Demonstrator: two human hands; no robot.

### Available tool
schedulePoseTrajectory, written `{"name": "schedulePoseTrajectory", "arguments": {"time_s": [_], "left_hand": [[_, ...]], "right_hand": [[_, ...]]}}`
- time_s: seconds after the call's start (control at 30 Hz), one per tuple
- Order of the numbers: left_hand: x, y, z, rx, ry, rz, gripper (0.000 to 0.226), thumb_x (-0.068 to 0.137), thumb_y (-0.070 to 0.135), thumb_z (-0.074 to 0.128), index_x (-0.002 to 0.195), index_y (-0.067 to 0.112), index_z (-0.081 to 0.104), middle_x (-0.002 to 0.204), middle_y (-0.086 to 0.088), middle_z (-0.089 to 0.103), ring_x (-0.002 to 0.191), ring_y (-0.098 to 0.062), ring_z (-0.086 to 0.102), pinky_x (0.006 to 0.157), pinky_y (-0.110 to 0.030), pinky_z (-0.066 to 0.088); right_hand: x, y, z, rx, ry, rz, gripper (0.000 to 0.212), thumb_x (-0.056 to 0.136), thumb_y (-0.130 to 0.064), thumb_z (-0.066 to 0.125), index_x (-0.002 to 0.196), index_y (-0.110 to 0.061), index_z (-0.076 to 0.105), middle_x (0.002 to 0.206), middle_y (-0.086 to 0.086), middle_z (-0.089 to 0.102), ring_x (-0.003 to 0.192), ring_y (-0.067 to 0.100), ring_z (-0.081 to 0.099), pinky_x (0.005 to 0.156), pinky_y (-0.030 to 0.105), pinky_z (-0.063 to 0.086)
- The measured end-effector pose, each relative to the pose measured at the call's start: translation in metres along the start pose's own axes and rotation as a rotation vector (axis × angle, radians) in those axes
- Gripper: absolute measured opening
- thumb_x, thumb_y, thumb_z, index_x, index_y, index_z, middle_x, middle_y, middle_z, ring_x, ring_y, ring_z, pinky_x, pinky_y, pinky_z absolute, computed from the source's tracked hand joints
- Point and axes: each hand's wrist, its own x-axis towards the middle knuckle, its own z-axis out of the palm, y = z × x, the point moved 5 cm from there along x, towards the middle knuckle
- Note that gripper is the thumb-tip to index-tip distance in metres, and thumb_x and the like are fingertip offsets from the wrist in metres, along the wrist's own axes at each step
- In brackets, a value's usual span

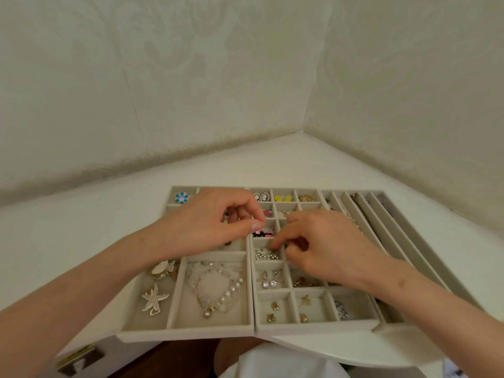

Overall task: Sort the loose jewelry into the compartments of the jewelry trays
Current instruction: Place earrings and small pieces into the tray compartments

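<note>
Silver studs [266, 255]: clustered in one small cell of the grid tray [316, 327], left column, about mid-depth; like kept with like, so probably the cell being filled.
Right hand [324, 252]: low over the grid tray's middle, reaching leftward; index fingertip just above the stud cell's far edge, thumb tucked beneath, other fingers curled; placed for a fine pinch, but impossible to tell whether anything sits between the tips.
Left hand [215, 222]: hovering at the grid tray's left edge, farther back; fingers curled in, thumb tip pressed toward them; likely keeping a small piece ready, contents hidden.
Black-and-pink piece [263, 232]: one cell behind the studs, between the two hands.
Drop earrings [268, 281]: paired, one cell in front of the studs.
Gold studs [274, 309]: front-left cell of the grid tray.
Pearl strand [218, 285]: in the wide-celled tray [188, 335] touching the grid tray's left side; roomier cells for bulkier pieces.
Slotted tray [409, 241]: against the grid tray's right side, long channels suited to chains.
</note>
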Motion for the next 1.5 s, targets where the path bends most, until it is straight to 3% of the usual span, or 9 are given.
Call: {"name": "schedulePoseTrajectory", "arguments": {"time_s": [0.27, 0.33, 0.63, 0.9, 1.03, 1.2, 1.3, 1.4, 1.5], "left_hand": [[0.0, 0.002, 0.001, 0.007, 0.003, 0.009, 0.008, 0.083, 0.02, 0.065, 0.085, 0.026, 0.069, 0.068, 0.024, 0.059, 0.065, 0.002, 0.05, 0.061, -0.009, 0.038], [0.0, 0.002, 0.001, 0.008, 0.004, 0.008, 0.008, 0.083, 0.021, 0.065, 0.084, 0.028, 0.068, 0.07, 0.022, 0.06, 0.066, 0.002, 0.051, 0.061, -0.01, 0.039], [-0.001, 0.002, 0.002, 0.01, 0.016, 0.004, 0.008, 0.084, 0.018, 0.065, 0.086, 0.024, 0.069, 0.066, 0.026, 0.058, 0.064, 0.004, 0.051, 0.06, -0.009, 0.038], [-0.002, 0.001, 0.0, -0.047, 0.066, -0.054, 0.006, 0.085, 0.02, 0.062, 0.085, 0.024, 0.067, 0.071, 0.006, 0.062, 0.063, 0.001, 0.051, 0.058, -0.011, 0.042], [-0.002, 0.004, -0.001, -0.038, 0.09, -0.066, 0.008, 0.087, 0.019, 0.061, 0.088, 0.023, 0.067, 0.071, 0.01, 0.063, 0.062, 0.003, 0.051, 0.059, -0.008, 0.04], [-0.002, 0.005, -0.004, -0.061, 0.124, -0.085, 0.007, 0.087, 0.015, 0.06, 0.089, 0.019, 0.065, 0.07, 0.006, 0.069, 0.055, 0.003, 0.051, 0.055, -0.008, 0.038], [-0.002, 0.003, -0.004, -0.074, 0.129, -0.104, 0.005, 0.087, 0.017, 0.061, 0.089, 0.02, 0.064, 0.073, 0.006, 0.071, 0.06, 0.002, 0.054, 0.059, -0.011, 0.04], [-0.002, 0.004, -0.003, -0.071, 0.124, -0.108, 0.006, 0.086, 0.015, 0.063, 0.089, 0.019, 0.064, 0.074, 0.005, 0.071, 0.058, 0.005, 0.054, 0.057, -0.009, 0.04], [-0.001, 0.007, -0.002, -0.073, 0.124, -0.104, 0.006, 0.086, 0.012, 0.063, 0.089, 0.017, 0.064, 0.074, 0.006, 0.07, 0.057, 0.007, 0.055, 0.056, -0.006, 0.039]], "right_hand": [[0.004, -0.003, -0.008, -0.042, -0.01, -0.014, 0.023, 0.084, -0.032, 0.054, 0.1, -0.039, 0.07, 0.062, -0.017, 0.041, 0.069, 0.003, 0.042, 0.057, 0.009, 0.024], [0.007, -0.007, -0.006, -0.077, -0.041, -0.031, 0.02, 0.086, -0.038, 0.055, 0.1, -0.039, 0.069, 0.064, -0.016, 0.044, 0.07, 0.003, 0.042, 0.057, 0.016, 0.028], [0.018, -0.018, -0.001, -0.165, -0.077, -0.008, 0.016, 0.086, -0.028, 0.055, 0.095, -0.029, 0.068, 0.093, -0.005, 0.067, 0.092, 0.016, 0.06, 0.079, 0.03, 0.047], [0.017, -0.016, -0.002, -0.155, -0.106, 0.021, 0.019, 0.086, -0.025, 0.053, 0.091, -0.024, 0.071, 0.091, -0.004, 0.068, 0.089, 0.018, 0.06, 0.075, 0.029, 0.046], [0.02, -0.019, 0.001, -0.153, -0.136, 0.013, 0.016, 0.084, -0.022, 0.055, 0.089, -0.024, 0.07, 0.09, -0.004, 0.069, 0.089, 0.017, 0.061, 0.079, 0.031, 0.049], [0.021, -0.012, -0.007, -0.033, -0.15, 0.047, 0.01, 0.084, -0.026, 0.062, 0.087, -0.024, 0.071, 0.061, -0.014, 0.051, 0.06, 0.002, 0.048, 0.057, 0.019, 0.038], [0.02, -0.003, -0.014, 0.129, -0.138, 0.098, 0.006, 0.081, -0.023, 0.066, 0.077, -0.027, 0.069, 0.048, -0.018, 0.05, 0.048, -0.002, 0.049, 0.054, 0.014, 0.036], [0.02, 0.006, -0.018, 0.241, -0.108, 0.129, 0.012, 0.079, -0.019, 0.069, 0.071, -0.028, 0.068, 0.045, -0.019, 0.053, 0.047, -0.006, 0.051, 0.055, 0.014, 0.038], [0.019, 0.001, -0.016, 0.158, -0.136, 0.104, 0.003, 0.081, -0.027, 0.071, 0.081, -0.029, 0.073, 0.053, -0.018, 0.051, 0.051, -0.003, 0.049, 0.054, 0.014, 0.034]]}}
